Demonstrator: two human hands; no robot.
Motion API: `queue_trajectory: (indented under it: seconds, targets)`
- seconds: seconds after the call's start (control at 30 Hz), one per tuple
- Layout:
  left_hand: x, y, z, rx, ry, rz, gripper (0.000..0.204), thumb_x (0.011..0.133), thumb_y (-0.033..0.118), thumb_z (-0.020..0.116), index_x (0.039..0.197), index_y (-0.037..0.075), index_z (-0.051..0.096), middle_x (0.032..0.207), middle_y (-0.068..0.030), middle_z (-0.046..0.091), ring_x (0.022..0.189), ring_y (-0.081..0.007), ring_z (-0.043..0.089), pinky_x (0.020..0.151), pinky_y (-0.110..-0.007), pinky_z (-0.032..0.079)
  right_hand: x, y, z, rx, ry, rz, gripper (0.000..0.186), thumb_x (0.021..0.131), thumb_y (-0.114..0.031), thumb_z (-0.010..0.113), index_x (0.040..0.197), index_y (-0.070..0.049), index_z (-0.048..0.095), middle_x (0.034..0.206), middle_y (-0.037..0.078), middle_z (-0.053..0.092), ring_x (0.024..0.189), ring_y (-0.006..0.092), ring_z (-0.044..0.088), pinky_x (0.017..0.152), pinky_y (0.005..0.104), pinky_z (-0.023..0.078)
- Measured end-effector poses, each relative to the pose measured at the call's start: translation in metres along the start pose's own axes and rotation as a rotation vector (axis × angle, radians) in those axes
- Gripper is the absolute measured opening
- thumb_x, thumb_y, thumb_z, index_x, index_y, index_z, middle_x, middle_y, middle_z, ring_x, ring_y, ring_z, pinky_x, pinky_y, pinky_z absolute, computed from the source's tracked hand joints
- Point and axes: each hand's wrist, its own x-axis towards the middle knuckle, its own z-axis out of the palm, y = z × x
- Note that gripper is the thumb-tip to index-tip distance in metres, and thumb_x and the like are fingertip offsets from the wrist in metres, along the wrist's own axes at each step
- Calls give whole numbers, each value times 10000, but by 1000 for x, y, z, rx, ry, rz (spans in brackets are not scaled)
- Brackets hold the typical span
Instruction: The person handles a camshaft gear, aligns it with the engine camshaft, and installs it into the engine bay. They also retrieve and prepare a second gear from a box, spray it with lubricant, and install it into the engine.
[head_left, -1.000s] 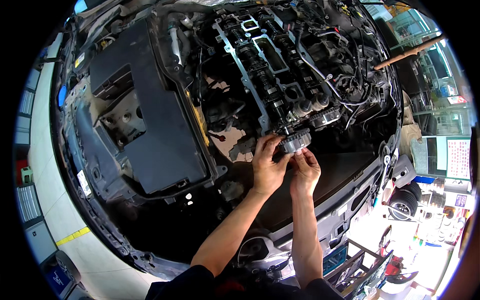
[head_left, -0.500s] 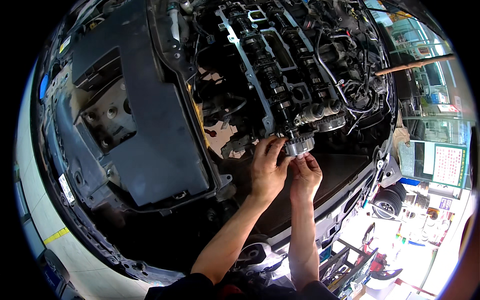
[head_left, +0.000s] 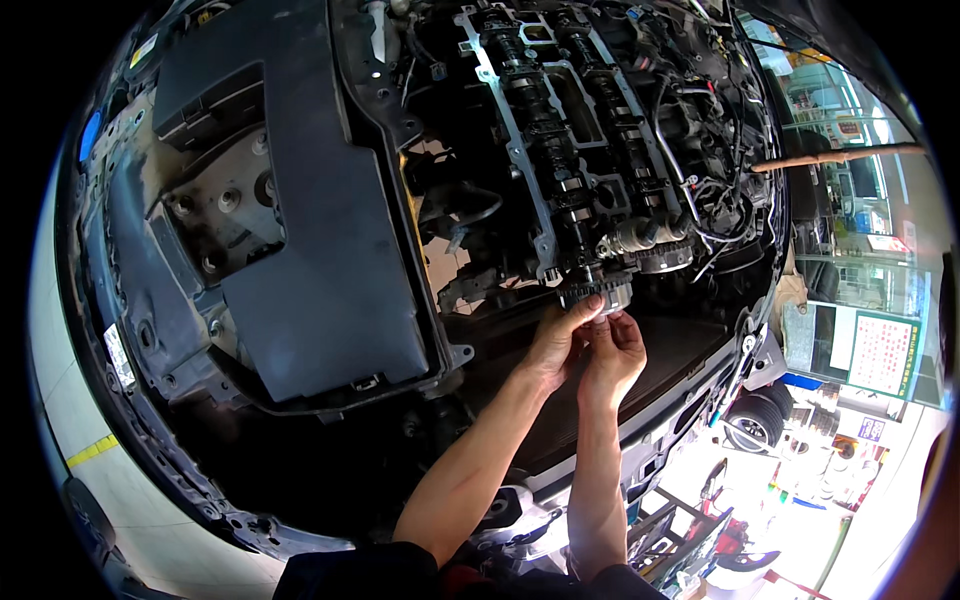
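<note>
A toothed metal camshaft sprocket sits at the near end of the left camshaft in an opened engine. My left hand is closed on its near left side, with the thumb pressed up against the front face and the other fingers curled underneath. Just to the right, my right hand pinches at the lower middle of that same face. Whatever small part lies between its fingertips is hidden. A second sprocket shows at the end of the right camshaft, apart from both hands.
A large black plastic cover lies left of the engine. Hoses and wiring crowd the right side. Below my hands a dark radiator runs along the front crossmember. A brown stick juts in at the right, near glass panes.
My left hand has come down from the sprocket's upper left edge, its thumb now on the front face. My right hand keeps its pinch there. The whole view has shifted slightly.
</note>
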Motion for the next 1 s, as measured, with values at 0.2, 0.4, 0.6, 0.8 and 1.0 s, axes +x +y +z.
queue_trajectory:
  seconds: [0.2, 0.4, 0.6, 0.8, 1.0]
  targets:
    - [-4, 4, 18, -20, 72, 42, 529, 787, 390, 840, 1135, 29, 672, 1074, -80, 698, 992, -164, 635, 877, -319, 489, 1, 16, -3, 43, 72, -71, 267, 874, -80, 795, 1067, 38, 653, 963, 67, 714, 846, 115, 654, 809, 236, 518]
    - [-7, 19, 27, 45, 142, 73, 442, 772, 376, 843, 1057, 69, 701, 960, -26, 705, 916, -121, 635, 809, -269, 461, 2, 5, 3, 38, -2, -49, 231, 903, -103, 772, 1048, 37, 657, 946, 38, 701, 822, 88, 624, 742, 208, 472]
    - [-6, 20, 39, 117, 202, 108, 369, 785, 298, 846, 1026, 50, 716, 976, -35, 713, 880, -127, 637, 803, -278, 470, -5, -2, 7, -162, 84, -46, 233, 926, -136, 751, 1038, 50, 668, 931, 41, 701, 819, 92, 623, 738, 222, 482]
    - [-3, 24, 55, 359, 446, 181, 400, 770, 272, 877, 1037, 22, 714, 950, -60, 733, 870, -145, 659, 796, -310, 503, 3, -3, -1, -243, 24, 4, 218, 969, -160, 688, 1028, 50, 668, 921, 64, 704, 783, 101, 627, 720, 225, 499]
    - [-14, 14, 23, 71, 224, 123, 548, 842, 470, 791, 1181, 66, 643, 1074, -72, 712, 1022, -173, 646, 946, -361, 468, 9, -5, -7, -163, -100, 2, 247, 1000, -201, 659, 1055, 38, 639, 920, 60, 700, 773, 106, 640, 715, 236, 519]
